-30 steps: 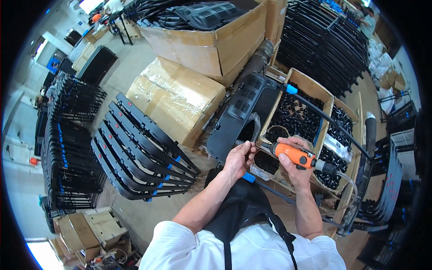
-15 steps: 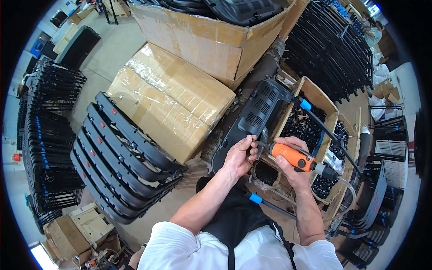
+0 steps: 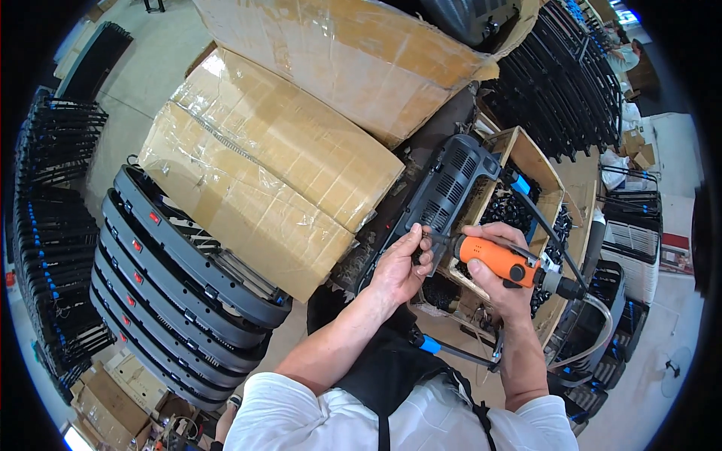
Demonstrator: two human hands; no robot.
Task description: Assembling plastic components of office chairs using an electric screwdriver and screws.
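Overhead, two large tape-wrapped brown cardboard cartons lay left of the dark grey slotted plastic chair panel, whose long axis ran up and to the right from my hands. My right hand was clamped round the orange-bodied pneumatic screwdriver, its tip pointing left at the panel's lower end. My left hand, nearer the panel, had fingers pinched together at that tip.

- Tool tip: the front end of the orange power tool is covered by the left hand — bit type cannot be told.
- Small black parts in the wooden box: too small to identify.
- Dark plastic panel: near end hidden behind both hands.
- Right hand: palm wrapped out of view around the tool.
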